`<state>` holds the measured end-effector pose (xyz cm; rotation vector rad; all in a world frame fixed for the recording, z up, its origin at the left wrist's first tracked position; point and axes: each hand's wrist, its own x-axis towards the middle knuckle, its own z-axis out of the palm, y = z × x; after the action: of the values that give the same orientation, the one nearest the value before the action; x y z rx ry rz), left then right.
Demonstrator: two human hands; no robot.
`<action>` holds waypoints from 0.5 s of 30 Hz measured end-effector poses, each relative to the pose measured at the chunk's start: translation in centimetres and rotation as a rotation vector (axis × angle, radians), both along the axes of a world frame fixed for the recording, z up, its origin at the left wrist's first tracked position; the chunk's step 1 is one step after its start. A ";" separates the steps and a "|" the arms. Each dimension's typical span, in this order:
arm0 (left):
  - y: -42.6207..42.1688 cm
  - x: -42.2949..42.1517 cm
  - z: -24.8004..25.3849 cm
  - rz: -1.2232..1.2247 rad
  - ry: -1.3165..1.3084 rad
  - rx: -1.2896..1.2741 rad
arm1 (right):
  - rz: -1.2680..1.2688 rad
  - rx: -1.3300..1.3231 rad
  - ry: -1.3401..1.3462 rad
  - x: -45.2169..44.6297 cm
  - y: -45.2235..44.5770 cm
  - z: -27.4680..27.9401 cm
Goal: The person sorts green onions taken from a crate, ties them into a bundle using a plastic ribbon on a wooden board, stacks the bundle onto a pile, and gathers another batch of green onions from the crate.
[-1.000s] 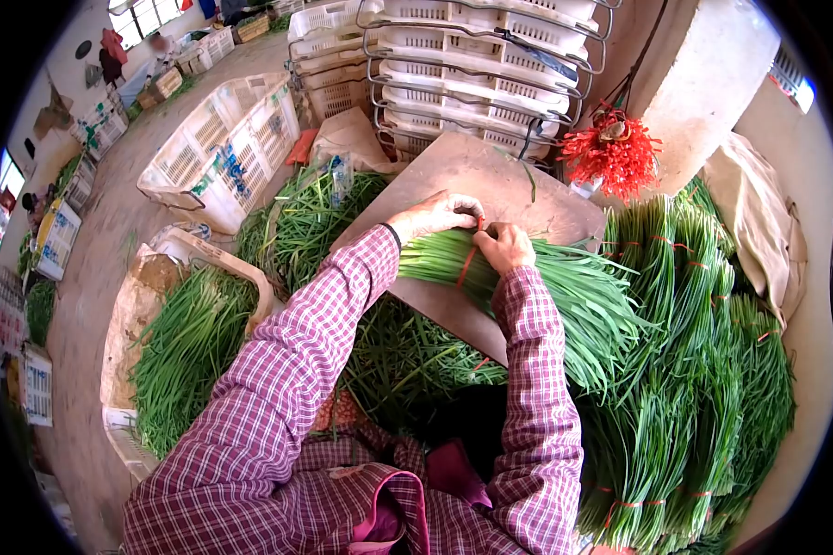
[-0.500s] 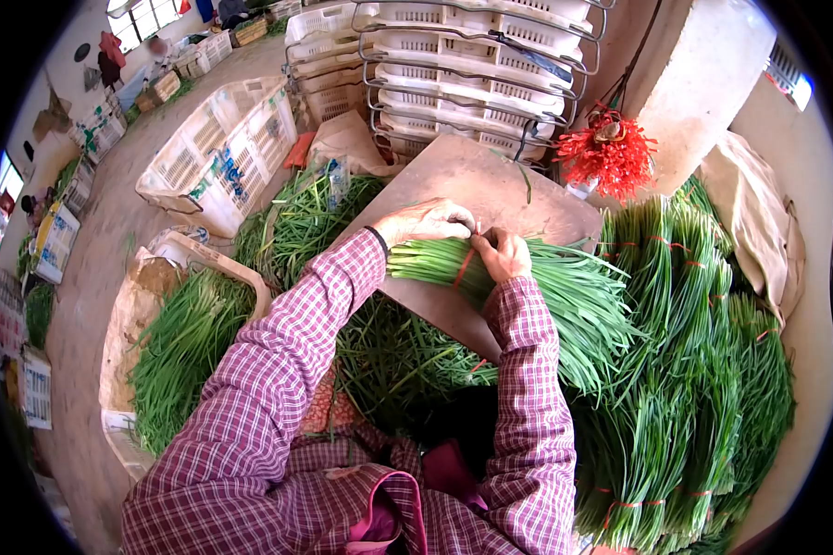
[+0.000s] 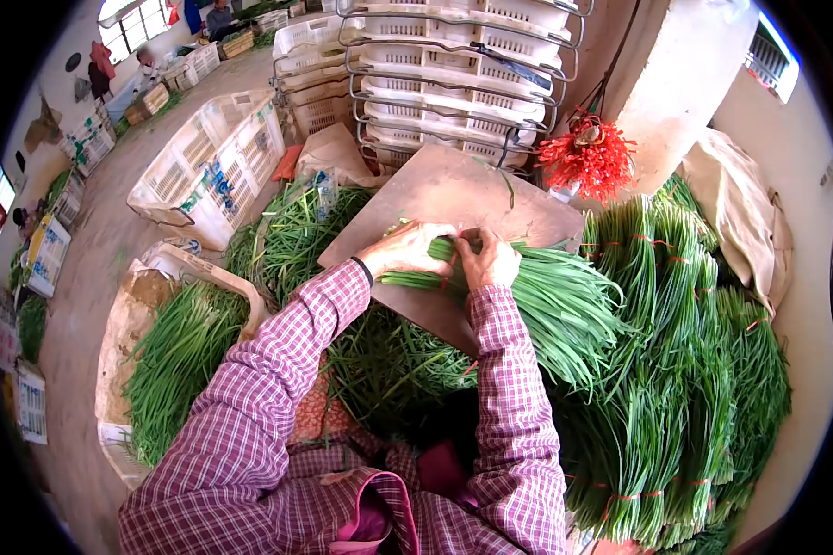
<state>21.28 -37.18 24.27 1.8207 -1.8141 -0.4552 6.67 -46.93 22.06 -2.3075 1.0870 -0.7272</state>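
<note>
Since the earlier frame, the left hand (image 3: pixel 403 252) is moving from a fingertip pinch at the far edge of the bundle of green stalks (image 3: pixel 565 305) to a wider hold across its pale stem end; the whole view is also shifting slightly, so small displacements of the bundle itself are remaining unconfirmed. The left grip is now arching over the stems, thumb and forefinger standing apart with green showing between them; whether it is clamping firmly, this inspection cannot tell. The right hand (image 3: pixel 491 261) is keeping its place just beside, its grip drawn closed at the fingertips and appearing to be pinching the red band (image 3: pixel 449 270). That band is passing over the bundle between the two hands, partly hidden by fingers; its fastening is not showing. In this report's judgement, the change is pointing to the band being worked or seated, with completion not established. The bundle is lying across the bench (image 3: pixel 444 185), its leaf ends spreading past the edge towards banded bundles (image 3: pixel 639 342) piled on the right. A cluster of red bands (image 3: pixel 585 157) is hanging beyond the bench, and loose greens (image 3: pixel 393 356) are lying below its near edge.
</note>
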 end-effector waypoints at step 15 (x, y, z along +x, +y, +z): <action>-0.2 -0.2 -0.2 -0.005 0.053 -0.041 | -0.023 -0.079 -0.018 0.5 0.7 -0.5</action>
<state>21.13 -37.33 24.10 1.7602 -1.7795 -0.4605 7.19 -46.23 21.59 -2.3534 1.0972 -0.8115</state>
